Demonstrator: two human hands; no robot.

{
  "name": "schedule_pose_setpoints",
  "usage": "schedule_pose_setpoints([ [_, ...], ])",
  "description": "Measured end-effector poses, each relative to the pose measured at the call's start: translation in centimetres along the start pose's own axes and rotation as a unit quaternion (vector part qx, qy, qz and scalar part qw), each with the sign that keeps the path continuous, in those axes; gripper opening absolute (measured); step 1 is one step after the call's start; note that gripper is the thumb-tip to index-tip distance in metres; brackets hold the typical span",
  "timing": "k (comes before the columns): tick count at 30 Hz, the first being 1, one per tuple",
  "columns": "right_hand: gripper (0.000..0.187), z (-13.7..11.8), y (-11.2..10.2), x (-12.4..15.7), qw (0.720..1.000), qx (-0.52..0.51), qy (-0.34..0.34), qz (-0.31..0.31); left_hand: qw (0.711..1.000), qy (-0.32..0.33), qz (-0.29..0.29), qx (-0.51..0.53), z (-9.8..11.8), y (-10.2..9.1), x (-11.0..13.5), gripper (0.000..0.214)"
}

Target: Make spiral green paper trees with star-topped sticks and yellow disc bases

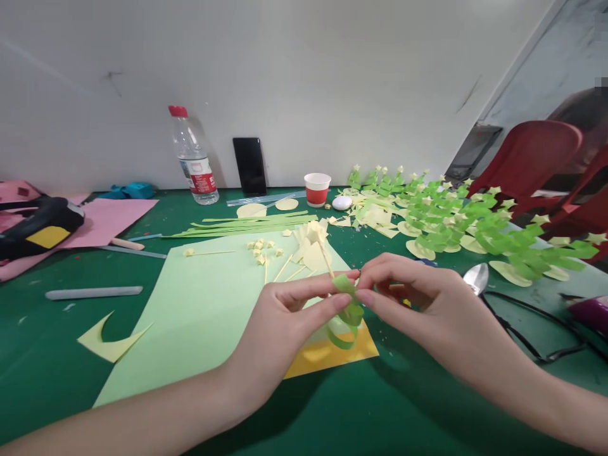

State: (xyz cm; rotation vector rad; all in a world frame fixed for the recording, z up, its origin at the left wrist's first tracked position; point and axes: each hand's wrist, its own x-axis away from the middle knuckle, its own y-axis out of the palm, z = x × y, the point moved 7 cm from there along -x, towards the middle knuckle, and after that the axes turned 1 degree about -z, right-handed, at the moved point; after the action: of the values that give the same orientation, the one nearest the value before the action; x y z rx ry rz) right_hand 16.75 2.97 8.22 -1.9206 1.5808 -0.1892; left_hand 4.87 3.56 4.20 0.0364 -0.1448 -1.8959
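Between finger and thumb, my left hand (289,323) pinches a thin pale stick (327,258) with a green paper strip (350,316) looped around it. At the strip's right side, the thumb and forefinger of my right hand (413,291) are pressed close together; whatever lies between them is mostly hidden, though they touch the green paper. Beneath the hands lie a light green sheet (199,316) and a yellow-orange sheet (332,358). Several small yellow paper stars (260,252) and thin sticks rest on the green sheet.
Finished green paper plants (446,215) with star tops crowd the right. Along the wall stand a water bottle (194,158), a phone (249,166) and a paper cup (317,190). Green strips (247,225) lie behind the sheet. A spoon (476,277) sits right, a red chair (532,158) beyond.
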Motion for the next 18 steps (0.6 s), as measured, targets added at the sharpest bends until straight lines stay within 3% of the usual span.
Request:
schedule_pose_setpoints([
  [5, 0.017, 0.5, -0.7, 0.0, 0.997, -0.048, 0.053, 0.009, 0.998, 0.031, 0.049, -0.009, 0.7, -0.9, 0.2, 0.006],
  [11, 0.018, 0.3, -0.8, 0.3, 0.998, -0.049, 0.048, 0.010, 0.996, 0.065, 0.039, 0.055, 1.8, -1.0, 0.1, 0.026],
  [18, 0.017, 0.3, 0.5, 0.4, 0.996, -0.075, 0.034, -0.028, 0.995, 0.075, 0.069, 0.021, 2.1, -1.6, -0.1, 0.034],
])
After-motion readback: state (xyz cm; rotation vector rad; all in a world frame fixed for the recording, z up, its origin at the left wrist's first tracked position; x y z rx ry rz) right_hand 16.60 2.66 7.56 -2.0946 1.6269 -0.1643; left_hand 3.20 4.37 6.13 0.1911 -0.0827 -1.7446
